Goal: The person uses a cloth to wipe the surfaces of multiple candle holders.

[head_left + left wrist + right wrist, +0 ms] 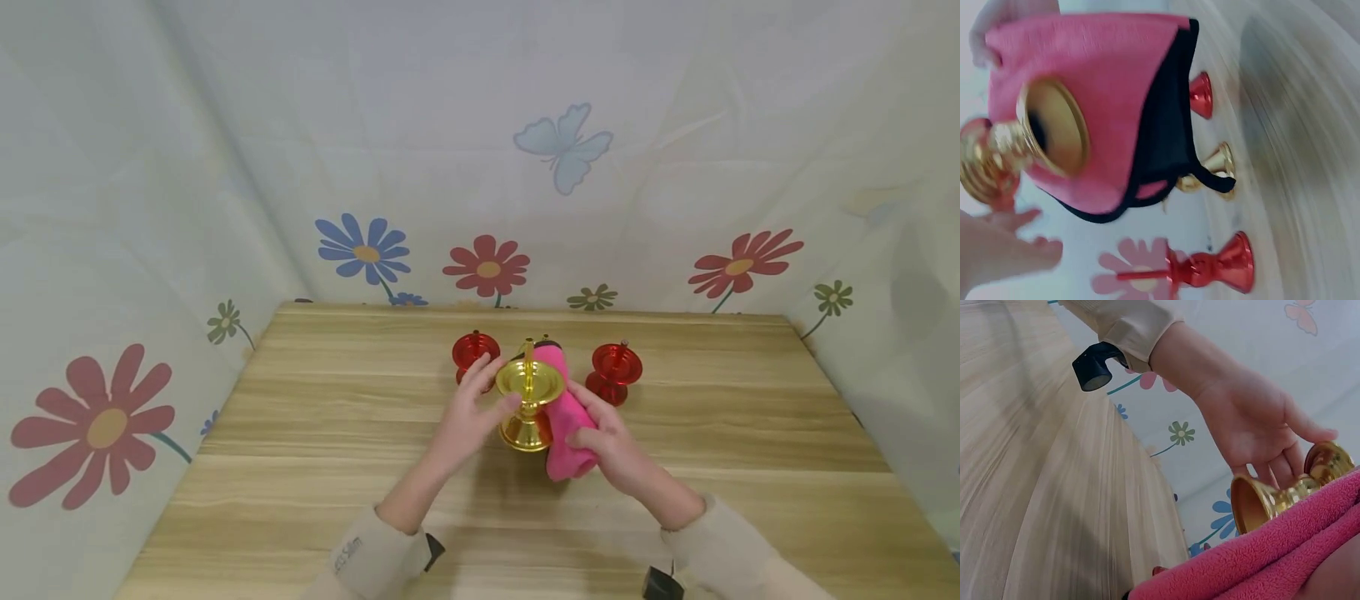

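Observation:
My left hand (467, 417) holds a shiny gold candle holder (527, 432) upright above the table, thumb and fingers at its upper dish. A pink cloth (572, 417) with black edging is gripped in my right hand (617, 450), thumb on the near side. The cloth lies against the right side of the gold holder, and in the left wrist view it spreads behind the holder's flared base (1063, 128). Part of the cloth's dark underside (1169, 119) shows there. Some left fingertips are hidden behind the dish.
One red candle holder (474, 348) stands behind my left hand, another red one (615, 367) to the right of the cloth. A second gold candle holder (1222, 164) stands behind, partly covered by the cloth. The wooden table (337, 400) meets a flower-printed curtain (420, 167).

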`<action>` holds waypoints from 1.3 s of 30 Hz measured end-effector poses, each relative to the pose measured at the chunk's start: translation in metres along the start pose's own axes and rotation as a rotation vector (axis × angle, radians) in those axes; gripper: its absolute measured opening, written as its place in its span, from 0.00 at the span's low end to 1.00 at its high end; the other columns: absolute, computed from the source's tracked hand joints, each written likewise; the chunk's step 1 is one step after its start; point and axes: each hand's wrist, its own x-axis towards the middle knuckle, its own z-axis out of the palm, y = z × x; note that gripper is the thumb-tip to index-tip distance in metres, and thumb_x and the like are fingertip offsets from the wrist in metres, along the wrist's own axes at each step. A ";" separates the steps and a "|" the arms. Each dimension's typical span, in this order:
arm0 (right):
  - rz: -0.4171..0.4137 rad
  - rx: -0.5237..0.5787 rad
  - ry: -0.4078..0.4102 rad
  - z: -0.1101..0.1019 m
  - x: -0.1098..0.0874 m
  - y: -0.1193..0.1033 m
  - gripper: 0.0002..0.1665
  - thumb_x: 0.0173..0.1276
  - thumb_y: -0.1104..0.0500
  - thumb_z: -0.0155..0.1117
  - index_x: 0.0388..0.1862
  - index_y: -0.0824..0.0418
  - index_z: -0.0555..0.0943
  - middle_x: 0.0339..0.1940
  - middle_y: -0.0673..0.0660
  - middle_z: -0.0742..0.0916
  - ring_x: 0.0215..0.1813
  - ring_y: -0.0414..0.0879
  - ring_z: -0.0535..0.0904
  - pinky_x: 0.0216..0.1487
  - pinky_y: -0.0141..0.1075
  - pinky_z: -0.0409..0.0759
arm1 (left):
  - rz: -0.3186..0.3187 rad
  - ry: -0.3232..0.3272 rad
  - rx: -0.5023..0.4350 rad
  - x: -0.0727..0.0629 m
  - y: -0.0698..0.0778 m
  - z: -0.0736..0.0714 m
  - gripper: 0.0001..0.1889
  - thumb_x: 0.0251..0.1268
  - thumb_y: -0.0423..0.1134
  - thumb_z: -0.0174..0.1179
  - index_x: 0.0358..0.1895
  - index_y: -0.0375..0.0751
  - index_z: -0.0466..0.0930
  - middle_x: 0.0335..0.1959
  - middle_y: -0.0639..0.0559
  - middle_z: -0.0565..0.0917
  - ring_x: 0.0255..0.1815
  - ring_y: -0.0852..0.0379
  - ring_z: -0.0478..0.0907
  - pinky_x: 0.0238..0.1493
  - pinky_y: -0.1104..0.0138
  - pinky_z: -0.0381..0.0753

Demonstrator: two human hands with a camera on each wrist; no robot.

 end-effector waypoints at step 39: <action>0.077 0.239 -0.076 -0.014 0.011 0.008 0.36 0.51 0.76 0.38 0.63 0.77 0.52 0.43 0.46 0.81 0.42 0.38 0.77 0.40 0.30 0.78 | 0.060 -0.275 0.070 0.015 -0.007 -0.020 0.26 0.59 0.54 0.51 0.60 0.51 0.67 0.69 0.55 0.55 0.72 0.51 0.34 0.64 0.43 0.49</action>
